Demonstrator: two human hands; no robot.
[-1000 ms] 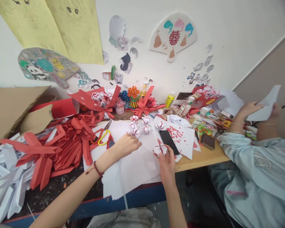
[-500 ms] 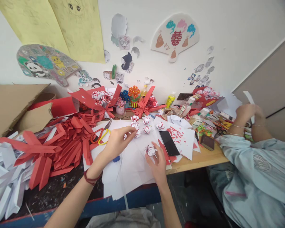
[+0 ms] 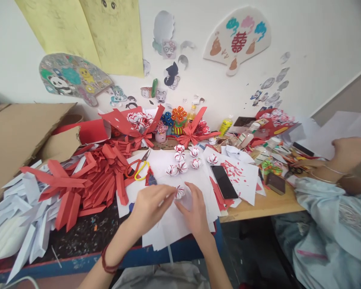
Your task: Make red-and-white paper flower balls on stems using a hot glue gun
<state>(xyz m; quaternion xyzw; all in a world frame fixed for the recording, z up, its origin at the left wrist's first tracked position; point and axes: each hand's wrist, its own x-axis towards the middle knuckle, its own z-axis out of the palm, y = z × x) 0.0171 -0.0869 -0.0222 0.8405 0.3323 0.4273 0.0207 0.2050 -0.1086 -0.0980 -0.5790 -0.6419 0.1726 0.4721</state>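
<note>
A small white paper ball with red streaks (image 3: 179, 192) is between my two hands, above the white sheets (image 3: 161, 230). My right hand (image 3: 195, 206) cups it from the right, thumb below and index finger at its upper right edge. From the left, my left hand (image 3: 152, 206) closes its fingertips on the ball's side. Several similar paper balls (image 3: 180, 160) sit in a cluster just beyond. Scissors with a red and a yellow handle (image 3: 141, 170) lie left of them, beside a small red and blue item (image 3: 150, 178), partly behind my left hand.
Folded red paper strips (image 3: 104, 176) and white ones (image 3: 27, 212) are heaped on the left. A black phone (image 3: 224, 182) lies right, near red paper scraps (image 3: 231, 170). Red-wrapped bouquets (image 3: 141, 122) stand along the wall. At the right, another person's hand (image 3: 353, 150) holds white paper.
My left hand has left the cluster and come to the ball in my right hand. One more ball shows at the cluster's left. The other person's hands have moved apart; the view has shifted.
</note>
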